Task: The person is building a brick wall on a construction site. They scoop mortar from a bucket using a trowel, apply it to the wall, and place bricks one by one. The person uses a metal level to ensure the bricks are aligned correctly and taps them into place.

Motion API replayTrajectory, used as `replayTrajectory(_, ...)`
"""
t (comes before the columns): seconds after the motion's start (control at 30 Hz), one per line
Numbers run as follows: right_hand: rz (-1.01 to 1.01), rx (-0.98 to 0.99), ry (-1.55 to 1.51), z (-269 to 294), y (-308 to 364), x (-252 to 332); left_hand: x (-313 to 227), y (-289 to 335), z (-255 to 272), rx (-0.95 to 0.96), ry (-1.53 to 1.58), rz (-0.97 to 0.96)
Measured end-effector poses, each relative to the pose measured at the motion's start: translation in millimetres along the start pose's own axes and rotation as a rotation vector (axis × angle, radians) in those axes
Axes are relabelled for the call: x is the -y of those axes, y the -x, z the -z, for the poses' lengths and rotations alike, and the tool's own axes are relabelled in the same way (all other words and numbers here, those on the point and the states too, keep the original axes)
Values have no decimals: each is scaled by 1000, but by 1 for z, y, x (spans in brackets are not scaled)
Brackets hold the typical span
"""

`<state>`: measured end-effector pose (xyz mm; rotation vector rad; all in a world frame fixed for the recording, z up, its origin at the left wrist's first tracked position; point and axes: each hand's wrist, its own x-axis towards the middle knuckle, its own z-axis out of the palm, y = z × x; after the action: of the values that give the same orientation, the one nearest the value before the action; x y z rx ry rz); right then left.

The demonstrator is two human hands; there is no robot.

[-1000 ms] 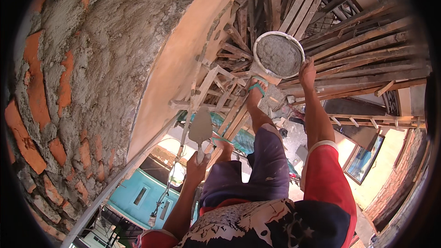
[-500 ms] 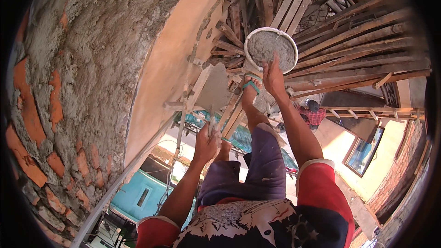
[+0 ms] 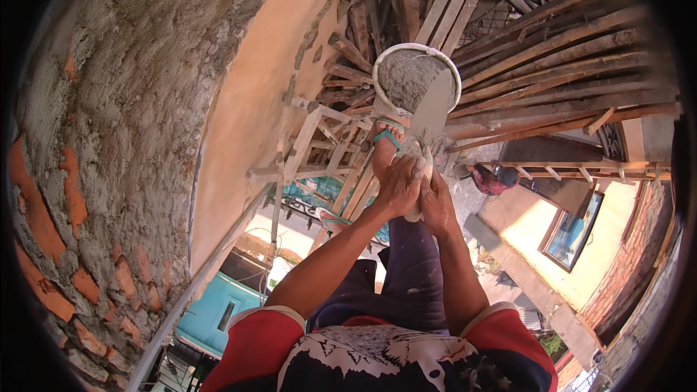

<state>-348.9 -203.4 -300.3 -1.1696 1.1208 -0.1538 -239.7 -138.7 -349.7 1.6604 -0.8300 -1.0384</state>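
Observation:
My left hand and my right hand are together in front of my legs, both closed around the handle of a trowel. The trowel's long, mortar-coated blade points away from me, its tip overlapping the near rim of a round bucket. Grey wet mortar fills much of that bucket. Some mortar smears my fingers, and parts of the handle are hidden by them.
At the left rises a wall, partly rough grey plaster over exposed bricks. My sandalled foot rests on narrow planks high above the ground. Timber poles spread at the far right. Below, a person in a checked shirt is beside a ladder.
My left hand has swung the trowel rightward from beside the wall to the bucket. My right hand has drawn back from the bucket's mortar and joined it on the handle.

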Motion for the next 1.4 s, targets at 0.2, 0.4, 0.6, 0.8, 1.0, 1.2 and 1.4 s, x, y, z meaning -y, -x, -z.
replayTrajectory(0.2, -18, -355, 994, 77, -3, -22, 35, -80, 23, -419, -395, -46)
replayTrajectory(0.4, -104, -262, 1022, 74, -69, -57, 98, -187, 65, -190, -81, 408)
replayTrajectory(0.6, -182, -231, 180, 30, -155, -52, 122, -204, 63, -130, -137, 411)
replayTrajectory(0.8, -227, -216, -119, 6, -193, -21, 136, -206, 68, -133, -190, 365)
replayTrajectory(1.0, -168, -182, 44, 45, -150, -53, 114, -204, 83, -80, -106, 381)
replayTrajectory(1.2, -99, -116, 337, 87, -114, -12, 75, -160, 109, -221, 67, 342)
replayTrajectory(1.4, 39, 51, 661, 99, -27, 89, 24, -1, 165, -401, 106, 182)
